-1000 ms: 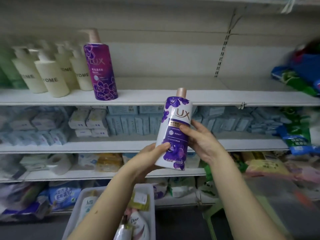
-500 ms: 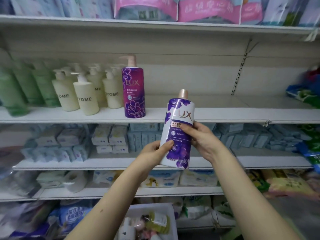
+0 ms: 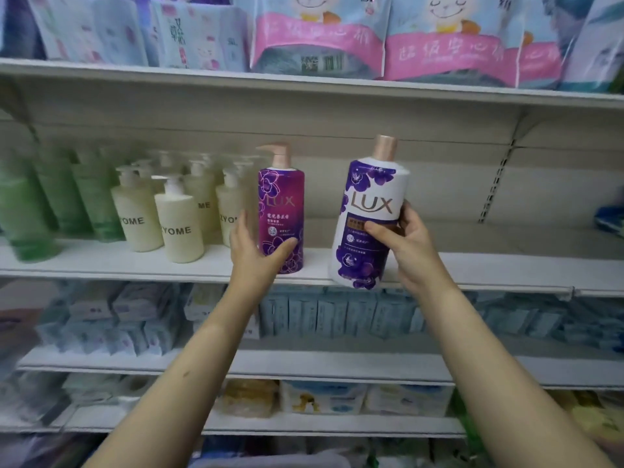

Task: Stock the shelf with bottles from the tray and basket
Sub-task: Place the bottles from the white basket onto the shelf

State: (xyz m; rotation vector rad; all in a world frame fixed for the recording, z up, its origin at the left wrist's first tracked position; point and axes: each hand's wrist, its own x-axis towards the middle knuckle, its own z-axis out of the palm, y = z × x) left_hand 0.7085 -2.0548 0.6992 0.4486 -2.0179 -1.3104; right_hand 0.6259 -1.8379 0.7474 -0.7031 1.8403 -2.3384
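Observation:
My right hand (image 3: 410, 249) grips a white and purple LUX bottle (image 3: 369, 211) with a rose-gold cap. The bottle is upright, slightly tilted, and its base hangs at the front edge of the white shelf (image 3: 489, 265). To its left a magenta LUX pump bottle (image 3: 282, 197) stands on that shelf. My left hand (image 3: 256, 251) is at its lower left side, the thumb across its front and the fingers behind it. The tray and basket are out of view.
Cream pump bottles (image 3: 179, 228) and green bottles (image 3: 30, 211) fill the shelf's left part. Right of the white bottle the shelf is bare up to blue packs (image 3: 611, 221) at the far right. Tissue packs (image 3: 320, 38) sit above, boxed goods (image 3: 337, 315) on lower shelves.
My view has risen and moved closer to the shelf. My left hand left the white bottle and went to the magenta bottle. My right hand carried the white bottle up to shelf level.

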